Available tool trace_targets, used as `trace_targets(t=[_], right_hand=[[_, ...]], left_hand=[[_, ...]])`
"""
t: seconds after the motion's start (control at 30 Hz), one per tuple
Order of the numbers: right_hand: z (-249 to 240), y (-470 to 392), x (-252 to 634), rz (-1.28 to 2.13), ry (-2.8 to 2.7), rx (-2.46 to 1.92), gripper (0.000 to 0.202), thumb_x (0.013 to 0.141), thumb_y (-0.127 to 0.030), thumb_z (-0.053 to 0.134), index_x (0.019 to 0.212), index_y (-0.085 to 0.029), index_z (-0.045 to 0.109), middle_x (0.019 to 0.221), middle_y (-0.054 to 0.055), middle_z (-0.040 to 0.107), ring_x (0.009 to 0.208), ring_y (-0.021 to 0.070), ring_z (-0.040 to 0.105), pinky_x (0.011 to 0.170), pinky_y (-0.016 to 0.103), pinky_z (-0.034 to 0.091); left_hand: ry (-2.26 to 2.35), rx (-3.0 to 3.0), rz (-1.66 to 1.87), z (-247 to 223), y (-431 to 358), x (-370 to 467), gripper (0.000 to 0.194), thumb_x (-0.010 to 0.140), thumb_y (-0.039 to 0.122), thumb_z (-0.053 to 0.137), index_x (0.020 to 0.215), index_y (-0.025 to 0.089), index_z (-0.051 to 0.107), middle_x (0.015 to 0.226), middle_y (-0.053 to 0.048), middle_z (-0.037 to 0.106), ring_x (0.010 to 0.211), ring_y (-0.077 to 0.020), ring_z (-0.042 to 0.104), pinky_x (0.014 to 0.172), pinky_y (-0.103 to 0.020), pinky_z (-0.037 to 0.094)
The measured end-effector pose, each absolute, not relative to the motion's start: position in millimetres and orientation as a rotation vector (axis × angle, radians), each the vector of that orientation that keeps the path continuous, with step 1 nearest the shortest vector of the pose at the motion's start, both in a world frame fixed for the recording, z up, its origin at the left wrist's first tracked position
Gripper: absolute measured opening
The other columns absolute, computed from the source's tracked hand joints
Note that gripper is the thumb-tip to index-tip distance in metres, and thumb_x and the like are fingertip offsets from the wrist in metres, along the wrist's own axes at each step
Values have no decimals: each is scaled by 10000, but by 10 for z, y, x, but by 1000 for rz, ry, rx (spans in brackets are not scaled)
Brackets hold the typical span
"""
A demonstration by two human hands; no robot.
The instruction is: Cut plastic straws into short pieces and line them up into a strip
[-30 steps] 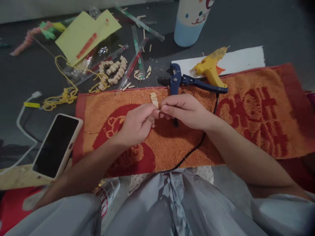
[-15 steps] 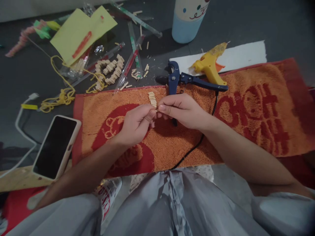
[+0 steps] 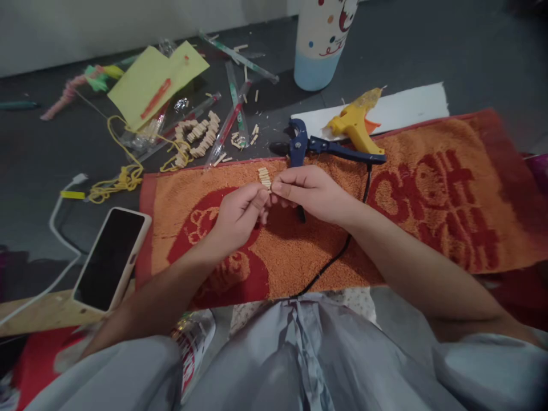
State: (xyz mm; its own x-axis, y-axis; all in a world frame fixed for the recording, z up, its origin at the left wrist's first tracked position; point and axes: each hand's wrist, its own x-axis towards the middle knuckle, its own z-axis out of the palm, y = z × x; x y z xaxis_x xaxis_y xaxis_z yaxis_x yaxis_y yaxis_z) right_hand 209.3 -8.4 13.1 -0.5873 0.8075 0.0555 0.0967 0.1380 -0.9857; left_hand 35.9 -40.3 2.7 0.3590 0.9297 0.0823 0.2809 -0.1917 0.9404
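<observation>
Over an orange towel (image 3: pixel 321 251), my left hand (image 3: pixel 242 211) and my right hand (image 3: pixel 314 191) meet with pinched fingertips. A tiny wooden piece shows between them, mostly hidden by the fingers, and both hands seem to hold it. Just beyond the fingertips, a short row of small wooden sticks (image 3: pixel 264 176) lies on the towel. Behind my right hand is a blue cutter tool (image 3: pixel 298 145), its handle partly hidden. A yellow glue gun (image 3: pixel 357 123) lies beside the cutter, partly on a white strip (image 3: pixel 398 111).
A phone (image 3: pixel 109 257) lies at the left near a white cable (image 3: pixel 53 214). Yellow string (image 3: pixel 122 182), a curved chain of wooden pieces (image 3: pixel 205 137), green paper (image 3: pixel 149 85) and plastic tubes (image 3: pixel 229 123) lie behind the towel. A tumbler (image 3: pixel 317 57) stands at the back.
The camera view has shifted, so the table items appear lower and those at the left further right. My hands stay pinched together at nearly the same spot.
</observation>
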Motion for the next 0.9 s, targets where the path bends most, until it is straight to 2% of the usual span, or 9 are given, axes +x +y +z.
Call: trace_targets(t=[0.13, 0.23, 0.43, 0.73, 0.9], right_hand=[[143, -79, 2077, 1266, -1923, -1048, 264, 876, -292, 479, 665, -150, 552, 618, -10, 523, 604, 107, 462, 594, 249, 348], [159, -83, 2068, 1079, -1989, -1150, 192, 847, -240, 500, 704, -144, 584, 655, 1, 555, 632, 117, 470, 608, 254, 337], [162, -86, 2068, 906, -2107, -1156, 125, 801, -204, 528, 736, -146, 618, 708, 27, 617, 668, 140, 514, 617, 255, 347], [187, -184, 2010, 562, -2159, -1245, 121, 788, -195, 533, 751, -161, 644, 742, 58, 655, 678, 172, 541, 626, 285, 359], [137, -205, 1967, 460, -2117, -1288, 143, 785, -176, 522, 794, -161, 665, 787, 70, 677, 712, 187, 571, 642, 294, 380]], left_hand=[[1204, 1876, 855, 59, -369, 343, 342, 931, 384, 395, 683, 177, 508, 526, 31, 496, 520, -92, 488, 545, -234, 388], [1266, 2067, 849, 68, -342, 324, 332, 931, 351, 393, 672, 176, 505, 581, 12, 531, 591, -107, 508, 595, -246, 393], [1264, 2410, 764, 12, -276, 241, 282, 923, 343, 394, 816, 173, 591, 766, -40, 609, 744, -146, 546, 682, -270, 429], [1285, 2586, 762, -9, -221, 146, 283, 910, 317, 398, 878, 176, 642, 755, -57, 595, 738, -169, 552, 668, -287, 421], [1316, 2565, 783, -23, -205, 151, 279, 907, 313, 396, 849, 178, 634, 781, -64, 616, 758, -175, 559, 688, -296, 421]])
